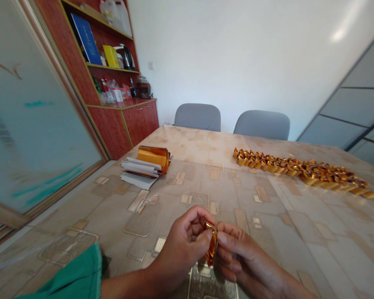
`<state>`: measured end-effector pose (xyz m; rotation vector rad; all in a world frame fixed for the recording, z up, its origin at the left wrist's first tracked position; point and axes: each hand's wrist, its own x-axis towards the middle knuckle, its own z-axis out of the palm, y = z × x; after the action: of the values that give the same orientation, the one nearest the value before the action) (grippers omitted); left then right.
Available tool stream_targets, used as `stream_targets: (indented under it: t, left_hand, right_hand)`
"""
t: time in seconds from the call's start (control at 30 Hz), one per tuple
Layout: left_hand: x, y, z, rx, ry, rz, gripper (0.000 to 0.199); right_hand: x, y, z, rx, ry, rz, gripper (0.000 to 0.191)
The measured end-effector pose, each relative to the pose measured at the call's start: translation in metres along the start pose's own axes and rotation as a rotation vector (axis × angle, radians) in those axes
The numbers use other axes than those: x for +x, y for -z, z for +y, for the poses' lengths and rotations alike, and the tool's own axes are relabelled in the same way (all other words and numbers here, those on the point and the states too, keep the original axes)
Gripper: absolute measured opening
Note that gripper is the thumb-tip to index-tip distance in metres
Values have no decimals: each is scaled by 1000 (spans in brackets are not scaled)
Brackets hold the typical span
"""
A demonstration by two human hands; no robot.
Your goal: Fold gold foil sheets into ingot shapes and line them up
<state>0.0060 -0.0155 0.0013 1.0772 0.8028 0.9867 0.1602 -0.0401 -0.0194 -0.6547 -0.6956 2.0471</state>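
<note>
Both hands low at the near side of the table, close together over the patterned table cover [224,199]. Grip narrow: the left hand [182,249] and right hand [246,259] pinch a folded piece of gold foil paper [211,245] between them, the piece standing roughly upright and slightly tilted. Left thumb [208,235] lies against its near face; right fingers [227,245] wrap the other side. Its gold edge shows along the top and down the right side; the lower tip hangs just below the fingers. Exact fold shape partly hidden by the hands.

Ahead of the grip and to the right, a long row of folded gold ingot shapes [299,172] runs diagonally towards the right table edge, its far end well apart from the hands. Ahead and to the left, a stack of white paper sheets [139,172] sits with a gold foil roll [152,158] on top, near the table's left edge. A wide stretch of patterned cover lies between the grip and both groups.

Left of the left forearm, a green cloth [65,276] overlaps the near table edge. Beyond the far table edge stand two grey chairs [198,118] [262,124]. A red wooden cabinet [121,124] stands past the far left corner.
</note>
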Motion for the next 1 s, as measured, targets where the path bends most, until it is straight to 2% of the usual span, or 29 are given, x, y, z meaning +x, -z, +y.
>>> stream_targets:
  t: [0.23, 0.4, 0.53, 0.6, 0.67, 0.73, 0.8, 0.9, 1.0]
  left_hand:
    - [1, 0, 7, -87, 25, 2, 16]
    - [-1, 2, 7, -9, 38, 24, 10]
    - [0, 2, 7, -5, 1, 33, 13]
    - [1, 4, 5, -63, 31, -7, 19]
    - [3, 8, 3, -180, 124, -88, 26]
    - [4, 12, 0, -313, 224, -161, 28]
    - [6, 14, -3, -407, 277, -185, 25]
    - [7, 15, -4, -484, 300, -161, 24]
    - [9, 14, -5, -559, 307, -81, 25]
  right_hand:
    - [0, 1, 0, 15, 7, -14, 21]
    - [2, 3, 2, -4, -1, -22, 19]
    - [1, 2, 1, -7, 0, -17, 19]
    - [0, 0, -1, -7, 6, -19, 21]
    - [-1, -1, -4, -19, 22, -10, 26]
    - [-1, -2, -7, -61, 52, 31, 30]
    - [0, -1, -9, -131, 101, 104, 31]
    - [0, 1, -10, -257, 210, 226, 28]
    - [-3, 2, -8, -364, 335, 290, 28]
